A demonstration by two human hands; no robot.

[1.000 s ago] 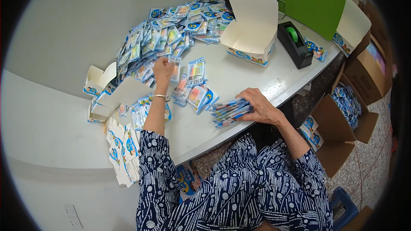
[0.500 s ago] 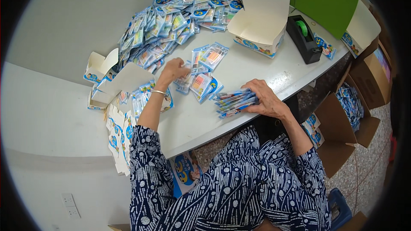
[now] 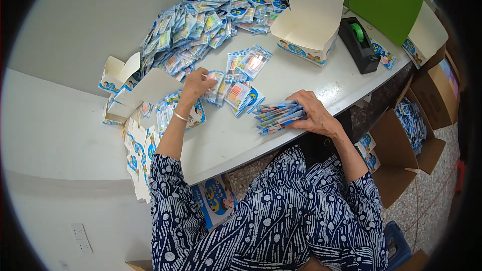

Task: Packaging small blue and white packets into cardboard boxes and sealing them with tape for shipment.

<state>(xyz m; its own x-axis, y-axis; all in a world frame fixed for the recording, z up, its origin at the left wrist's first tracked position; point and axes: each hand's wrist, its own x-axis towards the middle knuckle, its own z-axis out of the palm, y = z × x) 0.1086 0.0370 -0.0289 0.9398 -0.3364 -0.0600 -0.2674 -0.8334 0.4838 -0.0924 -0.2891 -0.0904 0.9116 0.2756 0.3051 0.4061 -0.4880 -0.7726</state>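
Observation:
My right hand (image 3: 315, 116) is closed round a stack of small blue-and-white packets (image 3: 277, 116), held edge-on just above the table's front part. My left hand (image 3: 197, 86), a bangle on its wrist, pinches the edge of a clear-fronted packet (image 3: 216, 85) with coloured strips inside. Right beside that one, several loose packets (image 3: 237, 94) lie overlapping between my two hands. Under my left forearm stands an open white box (image 3: 197, 115), partly hidden, with packets standing in it. The thumb of my left hand is mostly out of sight.
A large heap of packets (image 3: 201, 25) covers the table's back left. An open white box (image 3: 306, 25) and a black tape dispenser (image 3: 359, 45) stand at the back right. Flattened box cards (image 3: 138, 155) lie at the left edge. Cardboard cartons (image 3: 389, 155) stand right of the table.
My left hand has drawn slightly left and up, and the blurred packet at its fingers now shows clearly. My right hand keeps its stack in nearly the same place.

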